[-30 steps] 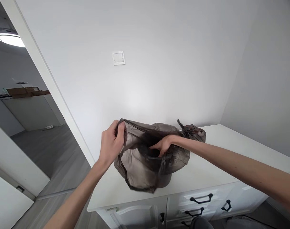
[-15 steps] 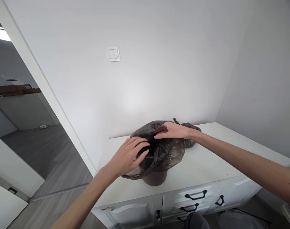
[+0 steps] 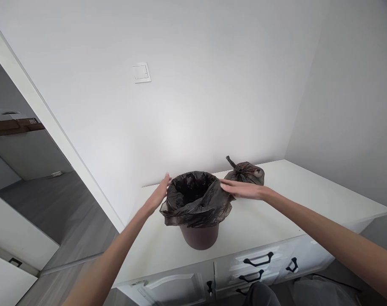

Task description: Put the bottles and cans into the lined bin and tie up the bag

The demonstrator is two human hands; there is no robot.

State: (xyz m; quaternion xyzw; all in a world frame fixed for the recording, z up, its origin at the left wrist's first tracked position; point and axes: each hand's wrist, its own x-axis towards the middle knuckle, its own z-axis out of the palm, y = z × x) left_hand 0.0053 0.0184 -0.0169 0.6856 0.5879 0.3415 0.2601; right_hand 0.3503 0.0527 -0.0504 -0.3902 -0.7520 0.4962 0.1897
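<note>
Bin [image 3: 199, 236] upright, mouth up (left hand [image 3: 158, 196], right hand [image 3: 242, 189] touch liner [image 3: 196, 204]).

Both arms extended, hands opened flat
The left hand [image 3: 158, 196] and the right hand [image 3: 244, 189] are held level, well apart, fingers straightened; the left palm is turned inward.
</note>
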